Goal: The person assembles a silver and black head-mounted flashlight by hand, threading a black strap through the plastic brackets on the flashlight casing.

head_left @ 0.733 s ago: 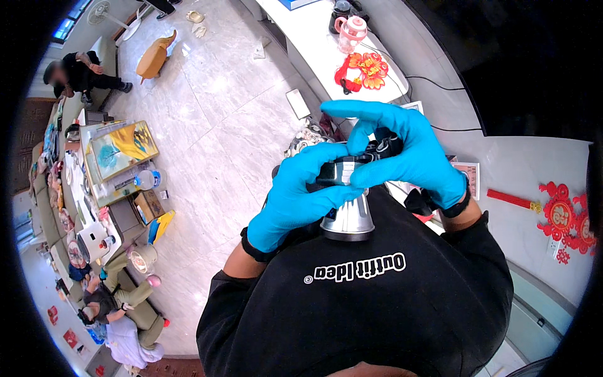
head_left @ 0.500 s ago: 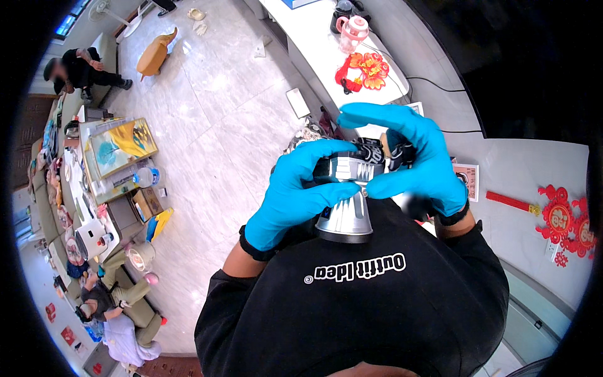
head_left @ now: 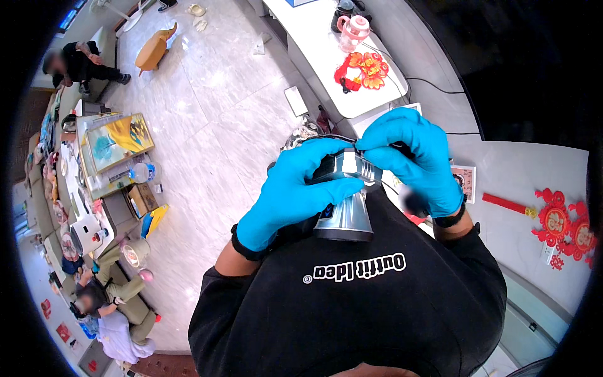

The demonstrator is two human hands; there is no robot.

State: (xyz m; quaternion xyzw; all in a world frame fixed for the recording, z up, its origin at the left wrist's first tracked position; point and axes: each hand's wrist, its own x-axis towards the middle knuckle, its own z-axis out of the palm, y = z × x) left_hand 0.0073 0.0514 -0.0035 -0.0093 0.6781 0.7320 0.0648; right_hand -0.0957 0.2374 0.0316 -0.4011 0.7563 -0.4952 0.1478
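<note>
In front of my chest is a silver headlamp [head_left: 345, 217] with a flared, cone-shaped body and a dark rim pointing down toward me. My left hand [head_left: 292, 191], in a blue glove, grips it from the left, thumb across its front and fingers over the upper part. My right hand [head_left: 411, 157], gloved the same way, pinches at the lamp's upper end with thumb and fingertips together. A dark piece of what looks like its black strap [head_left: 402, 149] shows inside the right hand's curl; most of it is hidden. A thin dark cord runs below the right fingers.
A white table [head_left: 314, 47] beyond my hands holds a pink-lidded jug [head_left: 353, 32] and red-gold ornaments [head_left: 369, 70]. A large black screen [head_left: 502, 69] is at right. Two people [head_left: 81, 63] [head_left: 94, 298] sit at left, near a cluttered table with a framed picture [head_left: 119, 143].
My right hand has closed from a wide, open curl into a pinch at the lamp's upper end. The lettered strap seen between my hands is now mostly covered. The left hand keeps its grip.
</note>
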